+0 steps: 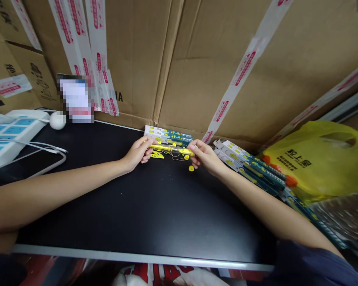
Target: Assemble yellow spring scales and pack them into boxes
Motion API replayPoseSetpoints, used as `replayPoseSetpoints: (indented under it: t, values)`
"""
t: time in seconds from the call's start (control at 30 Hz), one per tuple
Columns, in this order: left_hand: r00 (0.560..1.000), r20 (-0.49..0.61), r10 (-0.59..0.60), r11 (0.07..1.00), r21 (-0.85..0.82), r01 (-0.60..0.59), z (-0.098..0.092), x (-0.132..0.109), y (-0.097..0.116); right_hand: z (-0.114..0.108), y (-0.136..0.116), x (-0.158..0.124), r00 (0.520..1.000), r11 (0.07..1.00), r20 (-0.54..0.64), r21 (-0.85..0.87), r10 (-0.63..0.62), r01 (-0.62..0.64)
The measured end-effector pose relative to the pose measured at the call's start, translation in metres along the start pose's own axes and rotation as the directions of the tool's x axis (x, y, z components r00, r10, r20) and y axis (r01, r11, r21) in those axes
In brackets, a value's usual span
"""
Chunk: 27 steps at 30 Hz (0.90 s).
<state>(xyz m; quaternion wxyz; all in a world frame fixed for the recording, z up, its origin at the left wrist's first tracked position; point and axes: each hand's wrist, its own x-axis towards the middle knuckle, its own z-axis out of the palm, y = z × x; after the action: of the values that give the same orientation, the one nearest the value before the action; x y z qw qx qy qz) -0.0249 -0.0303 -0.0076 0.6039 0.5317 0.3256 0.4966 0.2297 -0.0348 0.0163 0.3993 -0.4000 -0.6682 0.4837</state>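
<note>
A slim yellow tool with a clear middle is stretched level between my two hands, above the black table. The fingers of my left hand pinch its left end. At its right end, my right hand is closed with thumb and fingertips on the yellow tip. Just under and behind the tool lie small yellow parts and a thin looped wire. A loose yellow cap sits below my right hand. Printed boxes lie behind my hands.
More printed packages line the right side, beside a yellow plastic bag and clear plastic packaging. On the left are a white power strip, cables and a round white object. Taped cardboard stands along the back.
</note>
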Motion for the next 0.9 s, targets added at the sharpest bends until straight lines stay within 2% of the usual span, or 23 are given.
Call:
replayPoseSetpoints:
  t: [0.2,0.47,0.67,0.9]
  values:
    - [0.999,-0.034,-0.014,1.000,0.003,0.014,-0.001,0.002,0.001,0.006,-0.011,-0.004,1.000,0.999,-0.002,-0.030,-0.021,0.020]
    - [0.993,-0.083,-0.086,0.990,-0.121,0.076,-0.003,0.004,0.004,0.004,-0.029,-0.010,0.996,0.990,0.002,-0.110,-0.085,0.084]
    - [0.992,-0.089,-0.088,0.986,-0.148,0.074,-0.004,0.006,0.003,0.000,-0.030,-0.008,0.986,0.986,-0.066,-0.077,-0.154,0.149]
    - [0.994,-0.072,-0.086,0.992,-0.097,0.079,-0.003,0.004,0.003,0.006,-0.025,-0.012,0.985,0.983,-0.003,-0.058,-0.174,0.173]
